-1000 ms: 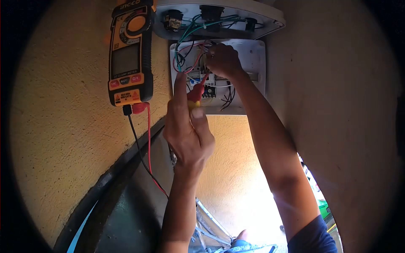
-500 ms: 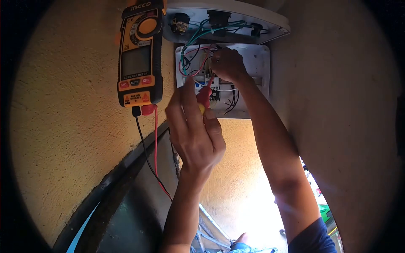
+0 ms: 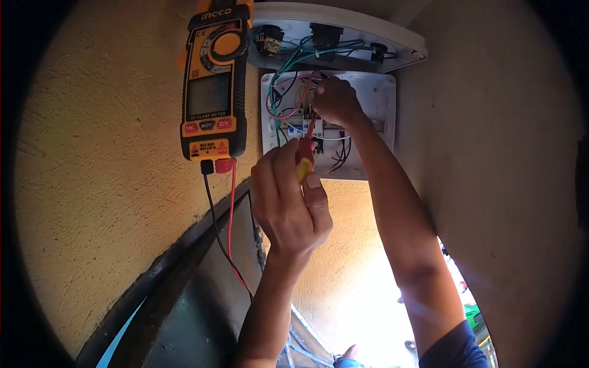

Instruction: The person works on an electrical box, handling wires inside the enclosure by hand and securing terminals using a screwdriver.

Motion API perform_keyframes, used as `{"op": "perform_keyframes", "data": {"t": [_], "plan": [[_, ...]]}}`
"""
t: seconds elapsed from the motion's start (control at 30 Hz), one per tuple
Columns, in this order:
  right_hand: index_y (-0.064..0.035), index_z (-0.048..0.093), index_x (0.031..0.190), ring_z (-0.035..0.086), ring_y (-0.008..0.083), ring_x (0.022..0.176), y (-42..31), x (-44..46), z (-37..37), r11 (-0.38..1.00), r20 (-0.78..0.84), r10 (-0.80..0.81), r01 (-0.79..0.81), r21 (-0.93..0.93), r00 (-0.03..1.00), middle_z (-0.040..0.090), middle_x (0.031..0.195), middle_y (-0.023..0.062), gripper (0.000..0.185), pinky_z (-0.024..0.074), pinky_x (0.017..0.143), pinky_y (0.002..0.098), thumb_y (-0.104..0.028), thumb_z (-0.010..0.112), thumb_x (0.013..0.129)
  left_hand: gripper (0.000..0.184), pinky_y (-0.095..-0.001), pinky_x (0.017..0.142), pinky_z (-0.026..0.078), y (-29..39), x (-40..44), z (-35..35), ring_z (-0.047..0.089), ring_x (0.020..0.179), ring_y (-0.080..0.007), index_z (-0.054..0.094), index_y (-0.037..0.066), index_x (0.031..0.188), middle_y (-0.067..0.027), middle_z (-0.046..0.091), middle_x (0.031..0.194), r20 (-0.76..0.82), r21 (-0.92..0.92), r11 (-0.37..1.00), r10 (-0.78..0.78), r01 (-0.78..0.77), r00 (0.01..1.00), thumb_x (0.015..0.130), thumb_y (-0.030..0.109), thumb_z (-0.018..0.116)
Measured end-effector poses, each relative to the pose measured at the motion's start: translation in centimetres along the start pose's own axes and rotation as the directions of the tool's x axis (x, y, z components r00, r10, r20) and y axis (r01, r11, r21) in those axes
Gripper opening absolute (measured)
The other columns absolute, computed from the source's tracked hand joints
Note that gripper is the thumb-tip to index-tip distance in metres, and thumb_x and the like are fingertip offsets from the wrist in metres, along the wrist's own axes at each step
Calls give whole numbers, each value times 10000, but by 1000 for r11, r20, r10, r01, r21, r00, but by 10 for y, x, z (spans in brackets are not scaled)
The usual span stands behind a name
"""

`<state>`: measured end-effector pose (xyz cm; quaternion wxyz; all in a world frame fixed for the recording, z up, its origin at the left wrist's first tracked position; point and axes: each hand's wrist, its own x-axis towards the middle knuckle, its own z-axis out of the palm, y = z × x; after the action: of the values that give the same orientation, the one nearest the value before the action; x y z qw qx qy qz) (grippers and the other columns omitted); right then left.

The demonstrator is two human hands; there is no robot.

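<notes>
My left hand (image 3: 288, 205) is closed round the red and yellow handle of a screwdriver (image 3: 305, 158). Its red shaft points up at a small white device, perhaps a breaker (image 3: 313, 126), inside an open white electrical box (image 3: 374, 92). Higher up in the box, my right hand (image 3: 337, 103) is closed near the top ends of the wires. What its fingertips pinch is hidden behind the hand. A looped red wire (image 3: 270, 109) and a white wire (image 3: 337, 138) run beside the device. Loose black wire ends (image 3: 338, 161) hang at the lower right.
The box lid (image 3: 343, 18) is swung up, with green wires (image 3: 294, 55) and black fittings on its inside. An orange and black clamp meter (image 3: 215, 92) hangs at the left wall, its black and red leads (image 3: 230, 214) trailing down. Walls stand close on both sides.
The box, lid and meter sit slightly lower and further right in view. My left hand has shifted slightly down, showing more of the screwdriver's yellow part. Both hands keep their closed grip.
</notes>
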<state>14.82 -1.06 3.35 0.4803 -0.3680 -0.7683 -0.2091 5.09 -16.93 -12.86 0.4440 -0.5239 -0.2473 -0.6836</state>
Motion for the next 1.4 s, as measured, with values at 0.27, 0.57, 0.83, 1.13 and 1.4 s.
{"op": "perform_keyframes", "data": {"t": [0.27, 0.57, 0.83, 1.13, 1.4], "plan": [[-75, 786, 832, 734, 400, 930, 0, -3, -2, 998, 33, -22, 20, 55, 999, 750, 952, 223, 175, 592, 874, 467, -179, 689, 730, 398, -434, 780, 518, 8, -6, -7, 644, 959, -347, 598, -54, 1246, -196, 598, 1090, 44, -9, 999, -47, 47, 998, 1066, 298, 559], [-58, 785, 838, 739, 397, 916, 1, -5, -3, 998, 2, -65, 65, 25, 998, 750, 927, 230, 199, 593, 870, 451, -180, 701, 706, 404, -364, 625, 482, 2, -9, -2, 585, 821, -254, 680, 9, 1215, -118, 601, 967, -25, 26, 999, -23, 24, 999, 993, 347, 678], [-26, 751, 810, 745, 298, 673, 11, -1, 8, 994, 3, -52, 51, 100, 999, 736, 760, 176, 149, 608, 694, 392, -171, 728, 783, 414, -373, 623, 481, 2, -8, -2, 590, 812, -266, 682, 9, 1209, -119, 592, 953, -32, 42, 999, -11, 12, 999, 982, 354, 690], [5, 745, 766, 732, 314, 709, 7, -1, 5, 993, 110, -4, -9, 121, 994, 726, 759, 207, 195, 601, 699, 405, -176, 675, 784, 399, -351, 585, 483, 9, -4, -1, 635, 815, -244, 677, -21, 1217, -128, 611, 949, -79, -80, 993, -94, 87, 992, 928, 237, 772], [-47, 782, 767, 737, 385, 865, 14, 5, 9, 992, 165, -123, 122, 17, 979, 742, 840, 215, 214, 592, 820, 446, -216, 653, 739, 464, -337, 587, 514, 7, 4, -7, 666, 801, -230, 664, -19, 1271, -112, 619, 889, -45, -54, 989, -137, 135, 989, 890, 190, 824]]}}
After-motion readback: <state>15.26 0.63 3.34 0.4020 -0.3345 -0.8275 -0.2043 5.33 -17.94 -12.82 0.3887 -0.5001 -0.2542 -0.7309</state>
